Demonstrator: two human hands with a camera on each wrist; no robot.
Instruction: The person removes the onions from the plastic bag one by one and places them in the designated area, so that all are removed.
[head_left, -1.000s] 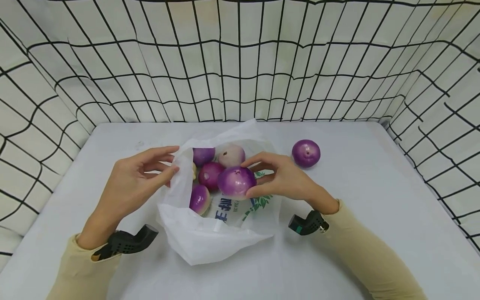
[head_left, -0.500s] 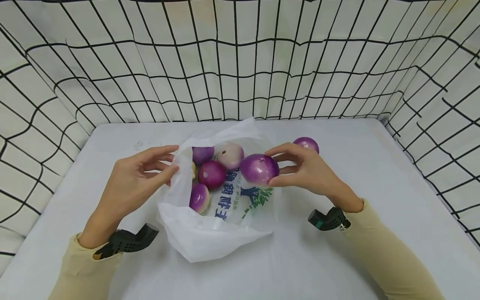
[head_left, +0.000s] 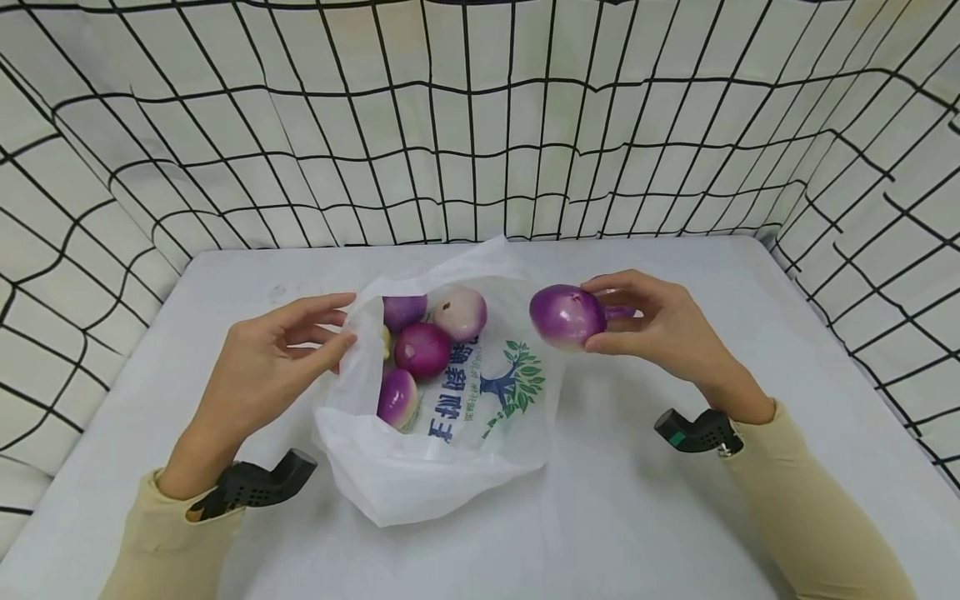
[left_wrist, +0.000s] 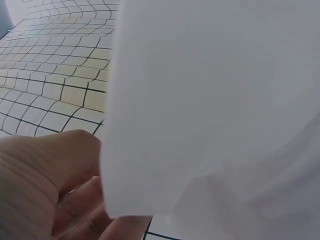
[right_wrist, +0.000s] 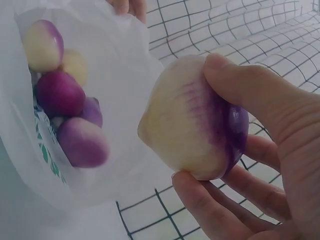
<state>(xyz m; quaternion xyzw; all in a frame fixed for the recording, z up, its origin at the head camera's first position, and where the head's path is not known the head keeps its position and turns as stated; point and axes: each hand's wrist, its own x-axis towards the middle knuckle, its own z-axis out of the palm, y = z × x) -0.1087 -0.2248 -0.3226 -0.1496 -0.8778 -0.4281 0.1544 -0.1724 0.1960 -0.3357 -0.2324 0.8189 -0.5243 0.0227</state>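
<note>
My right hand (head_left: 660, 329) grips a glossy purple onion (head_left: 564, 317) above the table, just right of the white plastic bag (head_left: 442, 479). In the right wrist view, the onion shows a pale, pointed underside, with thumb and fingers curled round its purple side. At the bag's left edge my left hand (head_left: 258, 362) holds the rim; in the left wrist view the bag hides its fingertips. Inside the bag lie a dark magenta onion (head_left: 422, 351), a paler one (head_left: 461, 313) and other purple-and-white ones. Another onion on the table is mostly hidden behind my right hand.
The white table (head_left: 637, 500) is bounded at the back and sides by black wire mesh (head_left: 468, 150). The bag bears blue print and a green tree picture (head_left: 513, 379). A small black camera sits on each wrist.
My right hand has carried the onion from over the bag's opening to the right, past the bag's right edge. My left hand has stayed at the bag's rim.
</note>
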